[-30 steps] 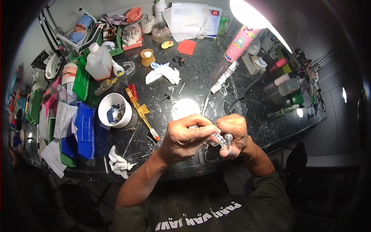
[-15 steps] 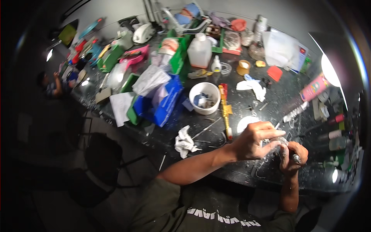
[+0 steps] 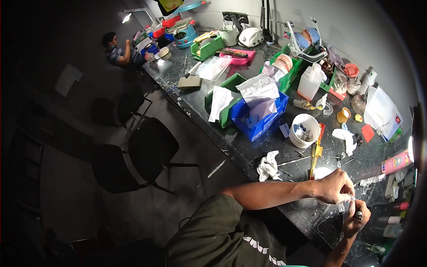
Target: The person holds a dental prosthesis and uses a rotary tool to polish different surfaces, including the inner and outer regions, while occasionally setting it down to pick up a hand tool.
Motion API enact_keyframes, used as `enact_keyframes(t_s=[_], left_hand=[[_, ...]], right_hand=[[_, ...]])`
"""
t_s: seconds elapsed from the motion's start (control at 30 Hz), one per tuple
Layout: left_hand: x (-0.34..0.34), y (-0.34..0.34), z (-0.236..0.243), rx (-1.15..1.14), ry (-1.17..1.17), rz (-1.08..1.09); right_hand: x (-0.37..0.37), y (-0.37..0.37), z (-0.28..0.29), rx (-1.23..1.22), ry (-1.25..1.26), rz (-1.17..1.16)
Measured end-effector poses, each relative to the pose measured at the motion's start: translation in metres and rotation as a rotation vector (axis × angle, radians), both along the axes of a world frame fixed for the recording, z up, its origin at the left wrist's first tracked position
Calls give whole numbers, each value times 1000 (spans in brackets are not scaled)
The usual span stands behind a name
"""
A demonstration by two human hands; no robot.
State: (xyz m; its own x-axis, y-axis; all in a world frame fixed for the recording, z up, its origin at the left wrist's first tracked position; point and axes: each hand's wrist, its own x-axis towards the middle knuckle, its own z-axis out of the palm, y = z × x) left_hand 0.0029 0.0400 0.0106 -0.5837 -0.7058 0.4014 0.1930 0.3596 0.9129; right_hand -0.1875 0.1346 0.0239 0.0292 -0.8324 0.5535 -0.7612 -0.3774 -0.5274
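Observation:
My left hand (image 3: 336, 189) is closed, fingers bent and pinching a small clear plastic piece (image 3: 341, 206) at the lower right. My right hand (image 3: 356, 218) meets it just to the right, curled round a silver cylindrical tool (image 3: 359, 215), its thumb side touching the clear piece. Above the hands lie a bright white round patch (image 3: 324, 172), a yellow toothbrush-like item (image 3: 316, 151), a crumpled tissue (image 3: 268, 165) and a white tub (image 3: 304, 143) with small pieces inside.
Blue bin (image 3: 253, 130), green bins (image 3: 207, 52), plastic bottle (image 3: 310, 80) and pink cylinder (image 3: 396, 162) crowd the dark worktop (image 3: 178, 75). Black chairs (image 3: 153, 147) stand along its left edge. At the far upper left another person (image 3: 122, 53) sits at the bench.
The view has swung to the left, so the bench and my hands appear further right, and chairs and another person show more fully. My hands still hold the clear piece and tool together.

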Motion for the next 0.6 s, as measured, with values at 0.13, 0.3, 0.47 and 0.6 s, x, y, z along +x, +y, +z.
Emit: enact_keyframes(t_s=[0.13, 0.3, 0.47, 0.6], left_hand=[[7, 0, 4, 83, -32, -65], [-11, -14, -6, 137, -10, -154], [10, -22, -1, 531, 122, -192], [1, -14, 10, 722, 112, -195]], right_hand=[[2, 1, -1, 12, -1, 55], [1, -2, 17, 100, -220, 85], [9, -20, 23, 263, -439, -10], [-4, -26, 14, 144, -444, -9]])
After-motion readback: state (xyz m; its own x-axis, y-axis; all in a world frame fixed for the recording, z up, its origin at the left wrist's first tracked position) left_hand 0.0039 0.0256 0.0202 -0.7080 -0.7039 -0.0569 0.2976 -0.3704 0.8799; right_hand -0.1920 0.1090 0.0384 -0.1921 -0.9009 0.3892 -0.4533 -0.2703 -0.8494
